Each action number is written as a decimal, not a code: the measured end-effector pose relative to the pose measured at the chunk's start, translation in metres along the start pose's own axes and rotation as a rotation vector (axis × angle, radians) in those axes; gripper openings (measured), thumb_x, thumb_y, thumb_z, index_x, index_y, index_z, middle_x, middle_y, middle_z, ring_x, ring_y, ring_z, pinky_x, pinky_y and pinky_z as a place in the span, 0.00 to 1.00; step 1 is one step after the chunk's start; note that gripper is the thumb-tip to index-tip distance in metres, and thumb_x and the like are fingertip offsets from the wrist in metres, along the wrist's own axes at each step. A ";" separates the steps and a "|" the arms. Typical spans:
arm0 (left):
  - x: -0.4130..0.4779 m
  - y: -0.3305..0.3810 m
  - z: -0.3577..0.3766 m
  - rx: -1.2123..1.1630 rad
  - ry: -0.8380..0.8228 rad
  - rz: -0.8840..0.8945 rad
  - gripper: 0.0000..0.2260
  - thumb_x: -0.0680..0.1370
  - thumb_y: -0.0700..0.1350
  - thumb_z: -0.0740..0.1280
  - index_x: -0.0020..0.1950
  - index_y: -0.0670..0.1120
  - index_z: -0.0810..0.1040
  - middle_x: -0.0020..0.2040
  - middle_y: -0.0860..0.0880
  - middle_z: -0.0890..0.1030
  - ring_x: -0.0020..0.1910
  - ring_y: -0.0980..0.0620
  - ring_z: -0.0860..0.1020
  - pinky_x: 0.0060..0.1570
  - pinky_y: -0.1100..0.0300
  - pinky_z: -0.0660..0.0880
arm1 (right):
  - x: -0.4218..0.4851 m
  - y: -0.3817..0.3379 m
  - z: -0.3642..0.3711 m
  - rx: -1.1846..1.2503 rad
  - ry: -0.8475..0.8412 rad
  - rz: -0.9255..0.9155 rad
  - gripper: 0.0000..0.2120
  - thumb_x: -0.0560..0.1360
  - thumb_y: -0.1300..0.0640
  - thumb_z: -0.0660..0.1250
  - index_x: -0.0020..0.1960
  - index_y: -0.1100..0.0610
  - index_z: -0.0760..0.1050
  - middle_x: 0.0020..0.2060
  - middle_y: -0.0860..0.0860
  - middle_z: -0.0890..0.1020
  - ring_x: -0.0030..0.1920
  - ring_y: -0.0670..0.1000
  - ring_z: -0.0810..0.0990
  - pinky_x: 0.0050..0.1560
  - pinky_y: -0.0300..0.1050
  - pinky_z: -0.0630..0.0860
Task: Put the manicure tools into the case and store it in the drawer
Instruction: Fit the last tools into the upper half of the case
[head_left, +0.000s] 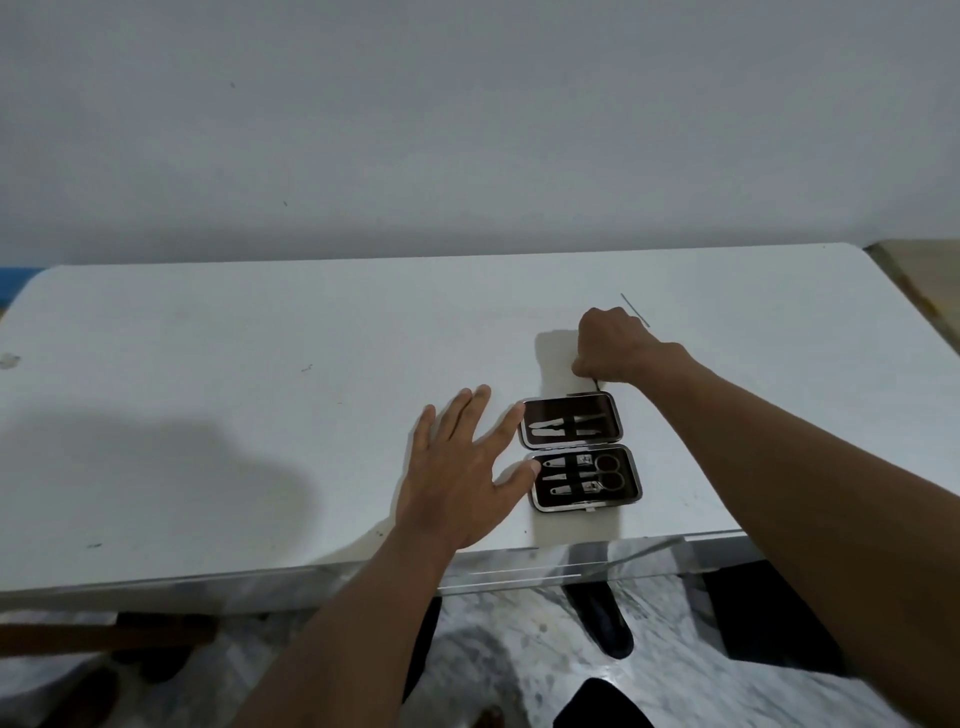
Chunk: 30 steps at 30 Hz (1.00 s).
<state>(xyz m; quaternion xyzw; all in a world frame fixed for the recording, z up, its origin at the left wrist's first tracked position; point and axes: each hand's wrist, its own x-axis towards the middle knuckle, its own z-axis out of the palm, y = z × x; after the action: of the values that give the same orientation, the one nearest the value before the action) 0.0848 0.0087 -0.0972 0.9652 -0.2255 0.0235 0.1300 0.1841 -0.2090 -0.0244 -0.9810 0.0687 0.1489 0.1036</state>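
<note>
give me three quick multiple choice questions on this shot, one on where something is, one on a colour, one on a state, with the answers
1. Where is the right hand?
A) just past the far edge of the case
B) left of the left hand
C) under the table

2. What colour is the table top?
A) red
B) white
C) black

3. How is the case?
A) shut
B) open, both halves lying flat
C) standing on edge

Answers: 1 A, the curled hand sits beyond the far half; 2 B, the surface is plainly white; 3 B, the tools strapped inside both halves show.
</note>
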 end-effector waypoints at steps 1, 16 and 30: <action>-0.001 0.000 0.000 0.000 -0.001 0.002 0.28 0.78 0.67 0.49 0.77 0.60 0.57 0.79 0.48 0.57 0.78 0.49 0.53 0.74 0.41 0.53 | 0.000 0.002 0.001 0.006 0.002 -0.015 0.08 0.67 0.63 0.67 0.43 0.59 0.69 0.38 0.55 0.74 0.42 0.59 0.74 0.41 0.48 0.74; -0.002 0.001 0.001 -0.019 0.020 -0.001 0.28 0.77 0.68 0.51 0.76 0.60 0.60 0.78 0.48 0.60 0.77 0.49 0.55 0.73 0.41 0.55 | 0.004 0.017 -0.007 0.077 -0.009 -0.095 0.13 0.68 0.64 0.72 0.51 0.55 0.76 0.45 0.54 0.78 0.42 0.54 0.75 0.41 0.44 0.71; -0.001 0.000 0.002 0.010 0.010 -0.003 0.28 0.77 0.68 0.49 0.76 0.61 0.59 0.78 0.50 0.60 0.77 0.50 0.55 0.74 0.43 0.53 | 0.013 0.015 -0.011 0.046 -0.147 -0.080 0.08 0.63 0.62 0.60 0.39 0.61 0.76 0.40 0.58 0.83 0.44 0.59 0.82 0.48 0.55 0.81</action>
<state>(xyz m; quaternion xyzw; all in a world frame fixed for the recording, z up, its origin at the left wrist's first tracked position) 0.0834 0.0086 -0.0990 0.9661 -0.2234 0.0290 0.1264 0.1972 -0.2274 -0.0210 -0.9667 0.0252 0.2148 0.1368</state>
